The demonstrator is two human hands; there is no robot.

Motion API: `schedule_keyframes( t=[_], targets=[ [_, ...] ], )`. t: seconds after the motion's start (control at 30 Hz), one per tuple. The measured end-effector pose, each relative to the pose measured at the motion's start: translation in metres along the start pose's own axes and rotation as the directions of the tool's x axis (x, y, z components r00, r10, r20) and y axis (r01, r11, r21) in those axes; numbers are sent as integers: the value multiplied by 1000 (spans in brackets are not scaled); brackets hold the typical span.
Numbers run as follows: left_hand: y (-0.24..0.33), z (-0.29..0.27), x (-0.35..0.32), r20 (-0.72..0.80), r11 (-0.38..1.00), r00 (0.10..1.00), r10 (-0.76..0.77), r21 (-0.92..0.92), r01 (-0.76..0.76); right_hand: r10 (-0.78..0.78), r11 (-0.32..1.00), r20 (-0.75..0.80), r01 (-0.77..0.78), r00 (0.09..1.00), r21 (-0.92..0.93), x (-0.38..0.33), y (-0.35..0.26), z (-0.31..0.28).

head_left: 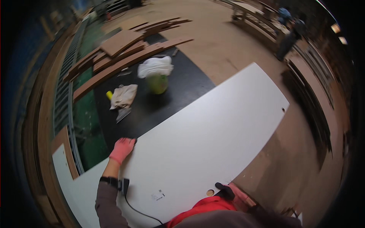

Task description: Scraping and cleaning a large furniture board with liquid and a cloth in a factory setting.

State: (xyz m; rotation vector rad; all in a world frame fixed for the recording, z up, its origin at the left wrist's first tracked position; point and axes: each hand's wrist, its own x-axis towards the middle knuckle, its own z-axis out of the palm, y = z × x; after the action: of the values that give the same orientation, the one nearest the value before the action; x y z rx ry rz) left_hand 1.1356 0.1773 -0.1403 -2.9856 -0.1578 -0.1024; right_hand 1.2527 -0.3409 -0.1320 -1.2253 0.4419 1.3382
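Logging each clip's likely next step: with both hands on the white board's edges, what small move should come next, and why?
Probably a short slide or lift of the white board. The left hand presses flat on its far edge and the right hand grips the near edge, so it is held from both sides. One end overhangs the black table.

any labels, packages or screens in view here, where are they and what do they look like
Label: small white sticker with dark print, on the white board near its lower edge, right of the left hand.
No packages, signs or screens show.
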Motion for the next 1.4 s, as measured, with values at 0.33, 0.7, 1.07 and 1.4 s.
schedule_keyframes(
  t=[0.33, 0.7, 1.07, 1.4],
  targets=[
    [-2, -102, 51, -44, 717, 765, -642, -387, 580, -74, 873, -180, -24, 981, -486, 14, -8, -2],
    [-65, 26, 94, 34, 376, 420, -907, -384, 844, -56, 434, -170, -130, 984, -892, 2, -32, 13],
    [-85, 23, 113, 221, 210, 271, -937, -263, 942, -285, 458, -142, 4, 948, -889, 23, -14, 1],
    [-154, 60, 41, 321, -286, 153, -935, -934, 213, -105, 354, -146, -100, 984, -930, 31, -14, -8]
  ],
)
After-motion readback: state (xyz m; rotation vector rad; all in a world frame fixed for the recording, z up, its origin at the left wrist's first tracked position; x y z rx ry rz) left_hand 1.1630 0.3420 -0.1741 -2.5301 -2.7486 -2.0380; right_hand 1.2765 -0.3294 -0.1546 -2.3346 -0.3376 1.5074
